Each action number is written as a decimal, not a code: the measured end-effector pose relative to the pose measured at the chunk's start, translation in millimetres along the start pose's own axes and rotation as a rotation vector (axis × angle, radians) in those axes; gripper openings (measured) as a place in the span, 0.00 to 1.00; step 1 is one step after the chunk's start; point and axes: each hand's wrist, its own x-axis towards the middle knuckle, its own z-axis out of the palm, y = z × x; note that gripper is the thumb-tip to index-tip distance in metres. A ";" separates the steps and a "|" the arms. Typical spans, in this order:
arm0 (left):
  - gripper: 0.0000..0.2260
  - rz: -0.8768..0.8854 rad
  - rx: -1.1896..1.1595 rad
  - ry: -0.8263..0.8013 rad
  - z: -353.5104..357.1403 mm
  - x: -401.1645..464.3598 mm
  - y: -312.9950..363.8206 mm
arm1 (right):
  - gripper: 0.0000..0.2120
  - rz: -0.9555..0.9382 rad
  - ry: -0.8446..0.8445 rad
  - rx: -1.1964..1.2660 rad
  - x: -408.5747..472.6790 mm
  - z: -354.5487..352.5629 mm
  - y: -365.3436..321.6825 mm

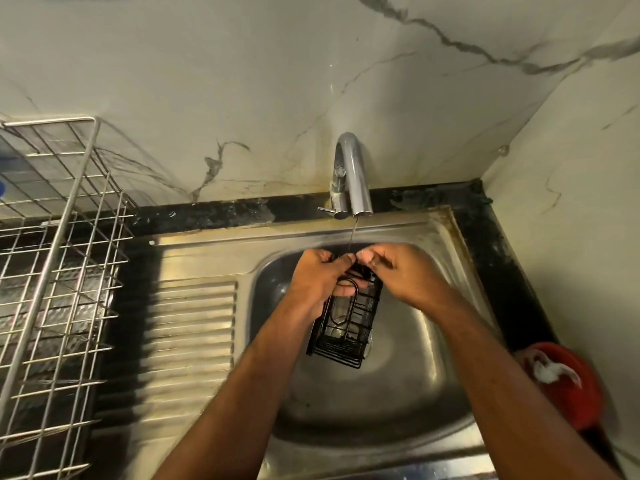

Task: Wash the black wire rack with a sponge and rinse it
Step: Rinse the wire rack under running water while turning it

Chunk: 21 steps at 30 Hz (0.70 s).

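The black wire rack [346, 323] hangs tilted over the steel sink basin [398, 393], its far end up under the tap. My left hand [318, 275] grips the rack's upper left side, fingers curled round the wires. At the rack's top right edge, my right hand [391, 268] pinches the wire with curled fingers. A thin stream of water [353, 233] falls from the chrome faucet [353, 174] between my hands onto the rack. No sponge is visible.
A large silver wire dish rack [59, 258] stands on the left beside the ribbed drainboard [194, 327]. A red bowl [564, 386] with something white in it sits on the counter at right. Marble walls close the corner behind.
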 end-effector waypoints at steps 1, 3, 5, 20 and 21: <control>0.10 -0.014 -0.019 0.014 0.5 2.6 1.5 | 0.12 -0.002 0.000 0.020 -4.2 3.6 1.0; 0.07 -0.035 -0.042 0.041 1.5 6.9 2.8 | 0.12 -0.011 -0.002 0.036 -9.0 9.2 0.9; 0.05 -0.054 -0.064 0.059 3.5 9.6 2.7 | 0.16 -0.007 0.019 -0.021 -9.1 12.5 6.1; 0.10 -0.028 -0.127 -0.150 4.5 2.3 11.4 | 0.18 0.104 0.185 -0.009 -18.1 15.4 35.1; 0.08 0.015 -0.031 -0.158 1.9 -2.5 12.1 | 0.19 0.103 0.202 -0.028 -18.3 15.8 35.0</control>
